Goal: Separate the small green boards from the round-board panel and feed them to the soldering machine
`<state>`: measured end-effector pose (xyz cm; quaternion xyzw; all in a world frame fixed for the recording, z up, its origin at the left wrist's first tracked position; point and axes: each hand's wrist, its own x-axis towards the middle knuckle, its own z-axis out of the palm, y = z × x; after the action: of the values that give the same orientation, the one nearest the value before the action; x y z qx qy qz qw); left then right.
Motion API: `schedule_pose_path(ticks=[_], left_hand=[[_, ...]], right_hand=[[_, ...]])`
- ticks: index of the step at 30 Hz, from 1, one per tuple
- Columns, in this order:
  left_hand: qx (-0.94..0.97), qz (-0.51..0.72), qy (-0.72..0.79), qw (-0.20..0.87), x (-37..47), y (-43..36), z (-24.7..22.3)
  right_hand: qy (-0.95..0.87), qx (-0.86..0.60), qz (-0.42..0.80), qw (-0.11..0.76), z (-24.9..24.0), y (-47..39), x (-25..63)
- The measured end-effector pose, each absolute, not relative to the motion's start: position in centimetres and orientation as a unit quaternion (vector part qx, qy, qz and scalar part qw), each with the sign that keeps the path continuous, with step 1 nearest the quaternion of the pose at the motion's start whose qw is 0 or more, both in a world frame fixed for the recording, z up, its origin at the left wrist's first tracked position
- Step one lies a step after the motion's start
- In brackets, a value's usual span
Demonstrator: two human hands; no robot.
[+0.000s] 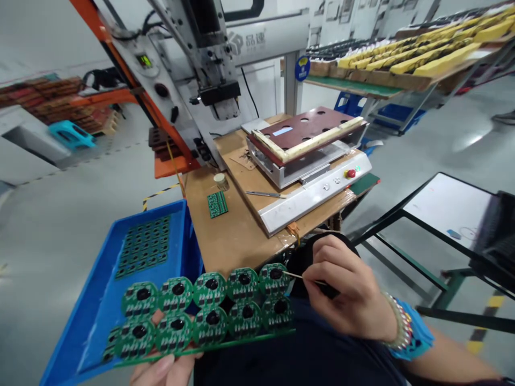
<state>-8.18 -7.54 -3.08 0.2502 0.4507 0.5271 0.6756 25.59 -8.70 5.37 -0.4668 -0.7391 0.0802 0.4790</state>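
A green circuit board panel (193, 316) of round boards in two rows, each with a black blob in its middle, is held up in front of me. Its lower left edge is gripped by my left hand (167, 370), mostly hidden behind the panel. My right hand (341, 284), with a beaded bracelet at the wrist, pinches a thin stick (294, 275). The stick's tip reaches the upper right round board, close to its black blob. Below and left, a blue tray (96, 279) holds another green panel (145, 244).
On the wooden bench (205, 236) lie a small green board (217, 204), a little jar (220, 181) and tweezers (265, 194). Behind stands a machine with a brown fixture plate (309, 128) and a control bar with a red button (351, 173). A white-topped cart (446, 203) stands right.
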Motion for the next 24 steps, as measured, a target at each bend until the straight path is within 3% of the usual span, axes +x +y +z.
schedule_pose_path(ticks=[24], left_hand=[[0.229, 0.570, 0.454, 0.645, -4.1, -7.1, 0.4]], right_hand=[[-0.760, -0.453, 0.098, 0.455, 6.0, -9.0, 25.3]])
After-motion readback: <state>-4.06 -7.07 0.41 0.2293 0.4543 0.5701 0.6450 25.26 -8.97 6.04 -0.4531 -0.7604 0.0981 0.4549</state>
